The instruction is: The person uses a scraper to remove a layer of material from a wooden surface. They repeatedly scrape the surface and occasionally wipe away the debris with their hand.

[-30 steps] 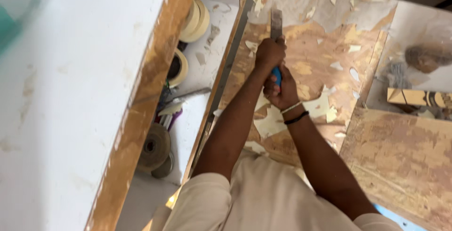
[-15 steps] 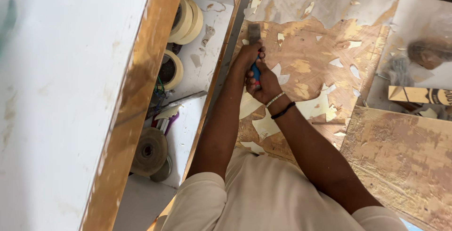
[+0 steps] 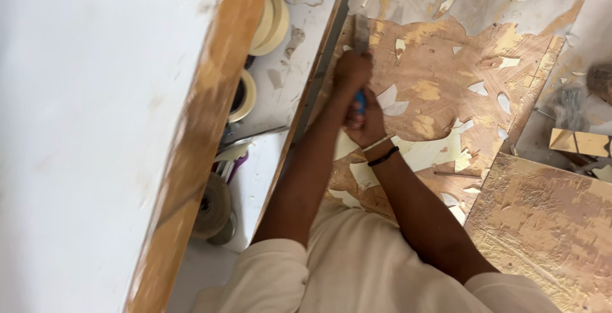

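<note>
Both arms reach forward: the left hand (image 3: pixel 352 71) presses down near the blade, the right hand (image 3: pixel 364 119) is fisted around the blue-handled scraper (image 3: pixel 361 64). The blade lies on the brown board (image 3: pixel 446 90), littered with pale paint flakes (image 3: pixel 440 150).

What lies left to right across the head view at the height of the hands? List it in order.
White board → its wooden edge → tape roll → left hand and right hand on the blue-handled scraper → peeling wooden panel → small gold box.
</note>
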